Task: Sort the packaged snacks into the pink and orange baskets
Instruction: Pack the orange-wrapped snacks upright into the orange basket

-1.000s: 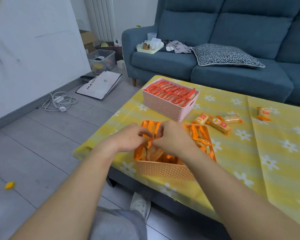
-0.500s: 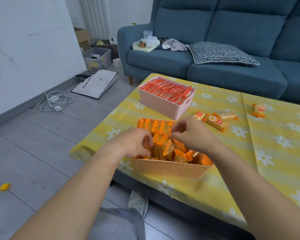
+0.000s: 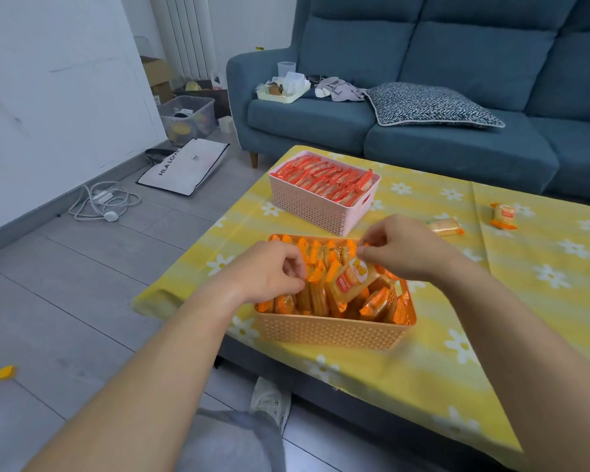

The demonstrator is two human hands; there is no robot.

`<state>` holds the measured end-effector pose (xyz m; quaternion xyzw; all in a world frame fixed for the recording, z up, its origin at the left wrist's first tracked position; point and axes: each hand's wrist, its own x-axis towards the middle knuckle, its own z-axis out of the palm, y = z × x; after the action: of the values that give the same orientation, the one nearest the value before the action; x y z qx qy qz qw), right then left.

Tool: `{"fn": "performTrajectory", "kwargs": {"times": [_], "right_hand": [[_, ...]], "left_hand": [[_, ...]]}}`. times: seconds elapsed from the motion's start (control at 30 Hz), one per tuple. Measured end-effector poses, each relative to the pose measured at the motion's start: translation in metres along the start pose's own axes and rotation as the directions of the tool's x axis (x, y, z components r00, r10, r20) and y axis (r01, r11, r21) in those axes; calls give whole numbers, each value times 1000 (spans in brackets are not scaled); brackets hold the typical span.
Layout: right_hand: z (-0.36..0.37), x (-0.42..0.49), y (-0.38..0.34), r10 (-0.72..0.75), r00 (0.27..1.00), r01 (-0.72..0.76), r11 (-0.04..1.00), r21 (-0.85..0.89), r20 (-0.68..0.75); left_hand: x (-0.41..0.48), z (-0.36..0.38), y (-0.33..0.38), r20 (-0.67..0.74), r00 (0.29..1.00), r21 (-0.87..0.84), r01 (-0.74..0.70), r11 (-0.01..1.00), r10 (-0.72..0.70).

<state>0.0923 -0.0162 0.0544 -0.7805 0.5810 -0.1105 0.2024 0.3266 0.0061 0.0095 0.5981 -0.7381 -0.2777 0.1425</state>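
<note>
Right hand: the right hand [image 3: 402,248] is over the far right part of the orange basket [image 3: 334,330], with thumb and forefinger pressed together on the top end of a tilted packet [image 3: 351,281].
Tilted packet: it stands higher than its neighbours, leaning, with its lower end down among the other packets in the basket.
Left hand: the left hand [image 3: 269,274] is at the basket's left side, fingers curled against a row of upright orange packets [image 3: 315,291]; I cannot tell whether it grips one.
Orange basket: it sits near the tabletop's front edge, directly under both hands.
Pink basket: the pink basket [image 3: 317,211] is just behind the orange one, apart from both hands and packed with rows of red packets [image 3: 324,177].
Tabletop: the tabletop [image 3: 440,335] has a yellow cloth with white flowers.
Count, baskets: two, one orange and one pink.
Count, loose packets: two lie on the cloth; the first loose packet [image 3: 445,226] is near the right hand, and the second loose packet [image 3: 503,216] lies farther right.
Count, packets in baskets: too many and too tightly packed to count in either.
</note>
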Motion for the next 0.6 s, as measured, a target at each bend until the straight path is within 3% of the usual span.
{"fn": "performTrajectory", "kwargs": {"times": [0.17,0.27,0.47,0.6], "right_hand": [[-6,2,-2,19,1000,-21,999,50,24],[2,1,-13,12,997,-20,992,124,73],[37,14,-28,-87,996,87,996,9,34],[38,11,-34,-250,964,251,968,-9,94]], "left_hand": [[2,11,14,105,994,-46,-7,999,12],[4,5,14,50,999,-113,6,994,0],[-2,0,7,87,996,-187,34,982,-18],[-1,-2,2,66,997,-221,42,974,-28]]}}
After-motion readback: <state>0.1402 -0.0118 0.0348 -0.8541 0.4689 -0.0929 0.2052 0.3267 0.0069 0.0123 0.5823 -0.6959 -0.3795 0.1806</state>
